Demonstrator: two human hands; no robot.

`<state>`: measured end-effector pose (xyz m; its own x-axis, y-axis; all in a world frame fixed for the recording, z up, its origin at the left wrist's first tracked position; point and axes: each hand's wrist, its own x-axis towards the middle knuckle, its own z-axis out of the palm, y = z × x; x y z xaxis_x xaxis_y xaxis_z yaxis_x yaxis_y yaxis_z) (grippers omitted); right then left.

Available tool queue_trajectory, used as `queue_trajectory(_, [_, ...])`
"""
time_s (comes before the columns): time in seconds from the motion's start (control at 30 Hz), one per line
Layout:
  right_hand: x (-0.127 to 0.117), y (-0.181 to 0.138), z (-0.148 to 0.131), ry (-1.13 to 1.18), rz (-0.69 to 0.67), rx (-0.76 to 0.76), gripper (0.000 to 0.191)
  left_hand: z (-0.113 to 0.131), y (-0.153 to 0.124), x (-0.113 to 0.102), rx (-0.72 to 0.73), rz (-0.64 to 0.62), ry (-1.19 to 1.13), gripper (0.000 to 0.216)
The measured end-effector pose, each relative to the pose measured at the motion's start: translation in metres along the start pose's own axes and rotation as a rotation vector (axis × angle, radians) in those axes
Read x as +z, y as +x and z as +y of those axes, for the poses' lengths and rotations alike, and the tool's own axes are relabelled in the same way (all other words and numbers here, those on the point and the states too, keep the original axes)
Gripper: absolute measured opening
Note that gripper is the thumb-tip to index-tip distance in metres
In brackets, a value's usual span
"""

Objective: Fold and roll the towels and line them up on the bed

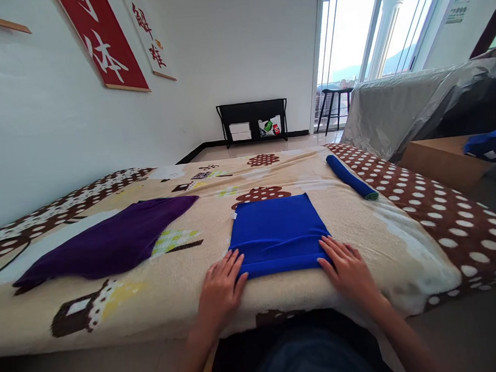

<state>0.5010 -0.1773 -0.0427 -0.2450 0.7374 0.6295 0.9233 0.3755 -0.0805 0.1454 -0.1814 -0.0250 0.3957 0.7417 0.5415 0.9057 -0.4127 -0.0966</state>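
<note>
Lying near the front edge of a patterned blanket, the blue cloth formed a rough rectangle between a seated person's two hands. Ripples and a straight crease crossed its near part, and a small white tag showed at its left side (toward the far corner, as I saw it). The left hand rested at the near left corner, its fingers extended and slightly parted over the cloth's margin, the thumb along the near edge. The right hand lay correspondingly at the near right corner, fingers loosely stretched and thumb tip at the cloth; whether either hand pinched the fabric, I could not tell.

To the left, well apart from the left hand, a purple cloth was spread unevenly. Beyond the right hand, a dark blue roll lay aslant beside the blanket's dotted brown border, its near end showing green.

In the background stood a black rack against the wall and a stool by the window. At right, a clear plastic sheet draped a bulky form near a brown carton.
</note>
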Motion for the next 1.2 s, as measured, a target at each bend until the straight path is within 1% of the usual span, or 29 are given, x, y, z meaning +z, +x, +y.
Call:
queue_trajectory(0.07, [-0.003, -0.009, 0.018, -0.029, 0.008, 0.007, 0.045, -0.017, -0.015, -0.004, -0.041, 0.042, 0.035, 0.043])
queue_trajectory(0.1, [-0.004, -0.011, 0.022, -0.042, 0.021, 0.015, 0.045, -0.021, -0.019, -0.007, -0.059, 0.066, 0.049, 0.043])
queue_trajectory(0.17, [-0.007, -0.011, 0.019, -0.059, 0.055, 0.024, 0.043, -0.016, -0.019, -0.014, -0.076, 0.110, 0.055, 0.045])
queue_trajectory(0.2, [-0.008, -0.008, 0.012, -0.056, 0.066, 0.018, 0.042, -0.009, -0.015, -0.018, -0.065, 0.121, 0.040, 0.047])
queue_trajectory(0.27, [-0.010, 0.002, -0.011, -0.014, 0.061, -0.017, 0.040, 0.012, -0.001, -0.023, 0.026, 0.101, -0.035, 0.053])
queue_trajectory(0.33, [-0.009, 0.015, -0.039, 0.063, 0.009, -0.066, 0.039, 0.037, 0.019, -0.023, 0.158, 0.024, -0.137, 0.054])
queue_trajectory(0.4, [-0.005, 0.028, -0.065, 0.135, -0.072, -0.095, 0.040, 0.060, 0.039, -0.018, 0.235, -0.077, -0.205, 0.050])
queue_trajectory(0.47, [0.000, 0.038, -0.080, 0.163, -0.150, -0.086, 0.041, 0.073, 0.055, -0.011, 0.213, -0.164, -0.214, 0.045])
queue_trajectory(0.5, [0.003, 0.042, -0.082, 0.158, -0.175, -0.067, 0.043, 0.074, 0.059, -0.008, 0.178, -0.198, -0.201, 0.044])
queue_trajectory(0.53, [0.005, 0.044, -0.080, 0.143, -0.190, -0.040, 0.044, 0.072, 0.061, -0.005, 0.135, -0.222, -0.182, 0.046])
queue_trajectory(0.6, [0.007, 0.042, -0.065, 0.095, -0.193, 0.026, 0.047, 0.057, 0.057, -0.001, 0.041, -0.238, -0.137, 0.050])
queue_trajectory(0.7, [0.006, 0.031, -0.025, 0.013, -0.178, 0.098, 0.050, 0.021, 0.036, 0.000, -0.067, -0.196, -0.091, 0.052])
queue_trajectory(0.77, [0.004, 0.021, 0.002, -0.024, -0.169, 0.094, 0.051, -0.003, 0.020, 0.000, -0.083, -0.163, -0.071, 0.049])
queue_trajectory(0.87, [-0.001, 0.008, 0.027, -0.042, -0.119, 0.028, 0.049, -0.024, -0.001, -0.005, -0.015, -0.095, -0.037, 0.045])
queue_trajectory(0.93, [-0.006, 0.002, 0.032, -0.034, -0.035, -0.013, 0.045, -0.027, -0.010, -0.013, 0.038, -0.017, -0.017, 0.044])
queue_trajectory(1.0, [-0.012, -0.003, 0.031, 0.003, 0.052, -0.059, 0.039, -0.024, -0.016, -0.023, 0.075, 0.048, -0.017, 0.045])
queue_trajectory(1.07, [-0.018, -0.008, 0.029, 0.070, 0.101, -0.128, 0.034, -0.019, -0.020, -0.033, 0.111, 0.065, -0.039, 0.046])
queue_trajectory(1.13, [-0.022, -0.012, 0.028, 0.128, 0.091, -0.187, 0.033, -0.016, -0.022, -0.038, 0.141, 0.051, -0.068, 0.047])
queue_trajectory(1.2, [-0.023, -0.014, 0.030, 0.162, 0.043, -0.212, 0.034, -0.015, -0.021, -0.037, 0.149, 0.034, -0.096, 0.047])
